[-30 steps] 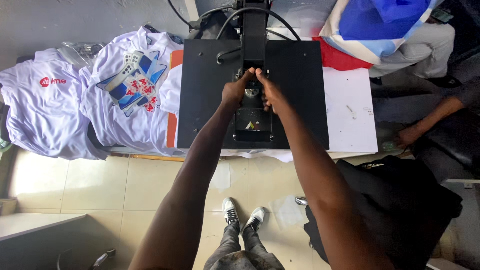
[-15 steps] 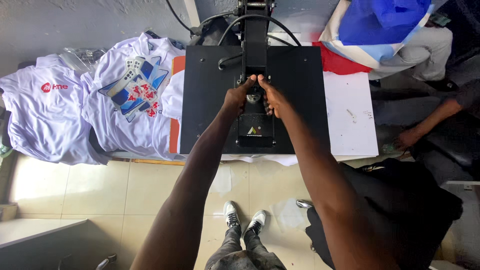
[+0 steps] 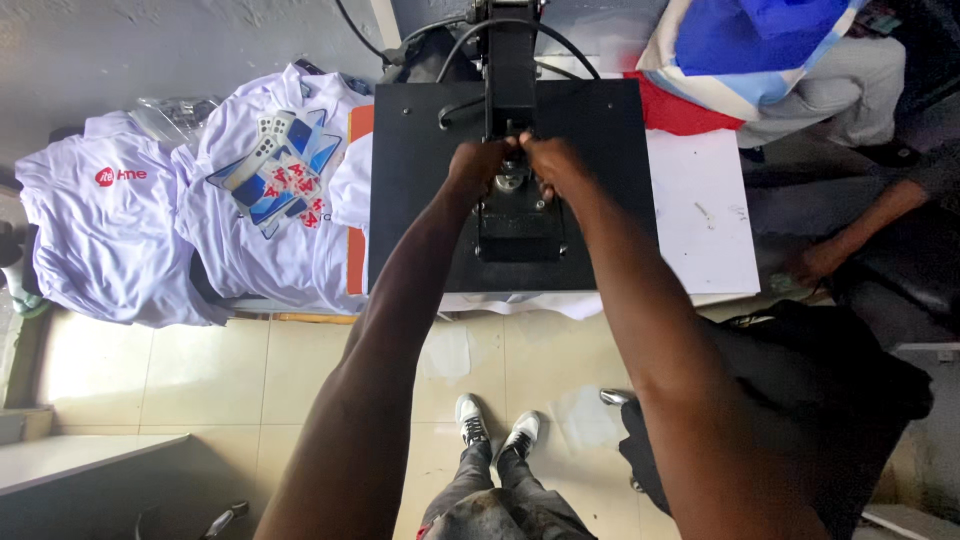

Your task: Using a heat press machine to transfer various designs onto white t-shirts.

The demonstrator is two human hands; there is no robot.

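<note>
Heat press (image 3: 420, 190), black and flat, is set on the white worktop (image 3: 700, 220). Its central handle (image 3: 510, 150) is gripped from both sides by the left hand (image 3: 477, 165) and right hand (image 3: 552, 168), likely for leverage. White shirts (image 3: 200, 220) are laid just beside it.

Grey wall (image 3: 150, 50), pale tiled floor (image 3: 300, 370) — sunlit, white table (image 3: 700, 220)

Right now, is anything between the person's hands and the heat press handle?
Nothing visible. The left hand and right hand already close on the handle over the black top plate.
</note>
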